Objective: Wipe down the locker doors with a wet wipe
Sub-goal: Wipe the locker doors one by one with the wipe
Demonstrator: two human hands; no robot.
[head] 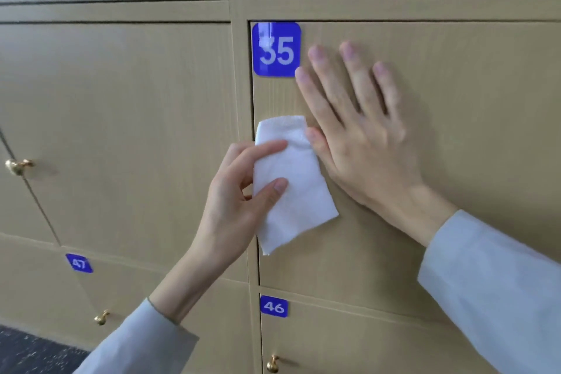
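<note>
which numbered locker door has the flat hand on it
Door 35: the right hand lies flat with spread fingers beside its blue plate. Doors 46 and 47 below are untouched.

Your left hand point(233, 191) pinched with curled thumb and fingers; your right hand point(361, 130) lay flat, fingers spread.

Single head-worn view, facing the locker door point(440, 161) close up, angled slightly downward, hands nearest

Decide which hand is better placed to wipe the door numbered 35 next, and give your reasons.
Left hand: it already pinches the wet wipe against door 35. The right hand lies flat, holding nothing.
</note>
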